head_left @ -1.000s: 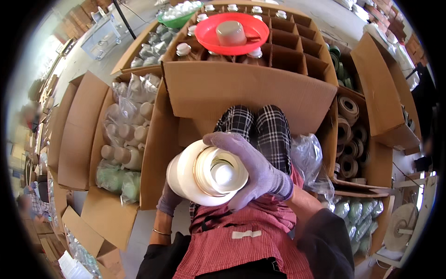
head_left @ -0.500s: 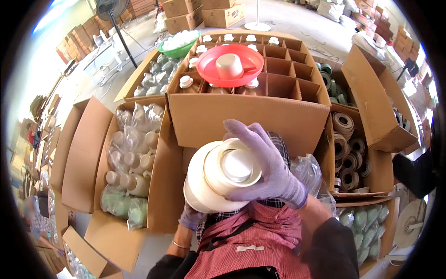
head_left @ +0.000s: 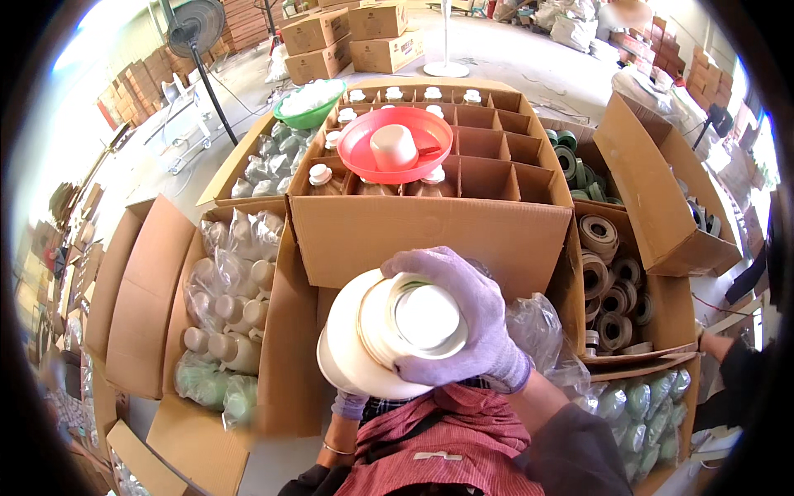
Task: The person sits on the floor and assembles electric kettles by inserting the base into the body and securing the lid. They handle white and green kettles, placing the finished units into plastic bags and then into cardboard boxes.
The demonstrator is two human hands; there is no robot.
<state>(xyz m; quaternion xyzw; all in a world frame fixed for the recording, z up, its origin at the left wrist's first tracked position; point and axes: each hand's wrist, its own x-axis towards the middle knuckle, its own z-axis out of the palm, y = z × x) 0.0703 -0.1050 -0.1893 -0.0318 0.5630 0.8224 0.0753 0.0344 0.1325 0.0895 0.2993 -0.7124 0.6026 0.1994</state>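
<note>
A cream-white flask (head_left: pixel 351 331), wide at the body and stepped toward its top, is held tilted in front of my lap. Its round top end, with a smooth pale cap (head_left: pixel 428 317) set inside a collar, faces up toward me. My gloved right hand (head_left: pixel 475 322) curls round the collar from the right, thumb below and fingers above. My gloved left hand (head_left: pixel 351 405) supports the flask from underneath; the flask hides most of its fingers. A thin green edge shows inside the collar, beside the cap.
Ahead stands a divided carton (head_left: pixel 430 240) with white-capped bottles and a red bowl (head_left: pixel 356 161) holding a cream cup (head_left: pixel 394 149). Left, a carton holds bagged cream parts (head_left: pixel 240 351); right, another holds cream rings (head_left: pixel 614 331). A green basket (head_left: pixel 302 118) sits behind; someone's arm (head_left: pixel 719 343) shows far right.
My right hand has closed from raised, spread fingers to a wrap round the collar. The view has shifted, so the carton ahead sits lower. An arm has appeared at far right.
</note>
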